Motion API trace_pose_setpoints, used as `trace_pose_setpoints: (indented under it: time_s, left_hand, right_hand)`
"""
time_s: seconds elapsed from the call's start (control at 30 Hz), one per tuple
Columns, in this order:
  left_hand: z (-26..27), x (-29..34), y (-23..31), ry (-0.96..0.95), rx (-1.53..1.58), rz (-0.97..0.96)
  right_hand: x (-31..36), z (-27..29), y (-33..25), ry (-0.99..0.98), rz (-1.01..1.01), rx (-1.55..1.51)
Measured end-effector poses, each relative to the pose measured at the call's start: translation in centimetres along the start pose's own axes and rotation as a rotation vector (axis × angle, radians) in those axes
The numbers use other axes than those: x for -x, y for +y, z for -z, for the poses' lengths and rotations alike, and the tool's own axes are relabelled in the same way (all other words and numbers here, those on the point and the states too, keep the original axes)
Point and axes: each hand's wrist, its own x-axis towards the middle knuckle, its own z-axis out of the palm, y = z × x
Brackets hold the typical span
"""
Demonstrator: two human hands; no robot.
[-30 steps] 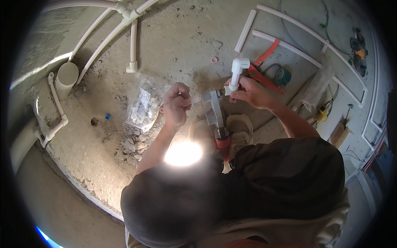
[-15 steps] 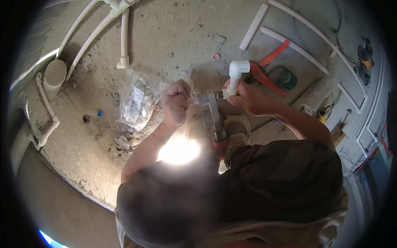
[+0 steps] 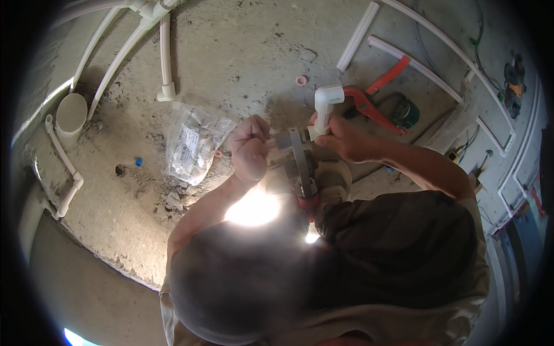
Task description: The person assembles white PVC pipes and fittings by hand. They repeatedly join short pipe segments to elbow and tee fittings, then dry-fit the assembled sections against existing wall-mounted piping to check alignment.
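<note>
Bag of fittings (image 3: 193, 151): lies on the concrete floor (image 3: 242, 52), left of your hands.
Left hand (image 3: 249, 151): fist closed on a small fitting at the grey tool (image 3: 297, 164).
Right hand (image 3: 340, 138): wrapped round the white elbow pipe (image 3: 326, 106), pressed to the tool (joint likely unfinished).

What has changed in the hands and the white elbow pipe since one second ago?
Little changed. The left hand still closes on a small fitting at the grey tool, and the right hand still grips the white elbow pipe. Only the view shifted a little. The plastic bag and red cutter stayed on the floor.
</note>
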Motion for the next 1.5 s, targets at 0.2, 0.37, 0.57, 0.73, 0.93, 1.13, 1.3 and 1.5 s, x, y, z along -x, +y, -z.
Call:
trace_pose_setpoints:
  time_s: [0.2,0.37,0.57,0.73,0.93,1.13,1.3,1.5]
  left_hand:
    - [0.2,-1.2,1.0,-0.07,0.062,0.03]
    - [1.5,-2.6,2.0,0.005,0.195,0.352]
    - [1.4,-2.3,2.6,-0.122,0.294,0.393]
    - [1.4,-1.0,3.5,-0.154,0.219,0.303]
    - [1.1,-0.7,3.8,-0.219,0.147,0.29]
    - [1.4,-0.8,4.0,-0.266,0.149,0.3]
    - [1.3,-1.1,3.8,-0.285,0.118,0.287]
    - [1.3,-1.3,3.8,-0.299,0.08,0.296]
  right_hand:
    - [-0.4,1.8,-0.6,-0.074,-0.019,0.05]
    - [-1.7,4.4,-1.0,-0.319,-0.181,0.262]
    - [0.0,2.1,-2.9,-0.22,-0.057,0.107]
    - [2.0,0.6,-4.3,-0.248,-0.136,0.146]
    - [2.7,-0.9,-3.5,-0.211,-0.142,0.006]
    - [2.6,-0.4,-3.9,-0.268,-0.173,0.148]
    - [2.5,-0.7,-4.5,-0.221,-0.153,0.176]
    - [2.7,-1.0,-4.3,-0.2,-0.14,0.055]
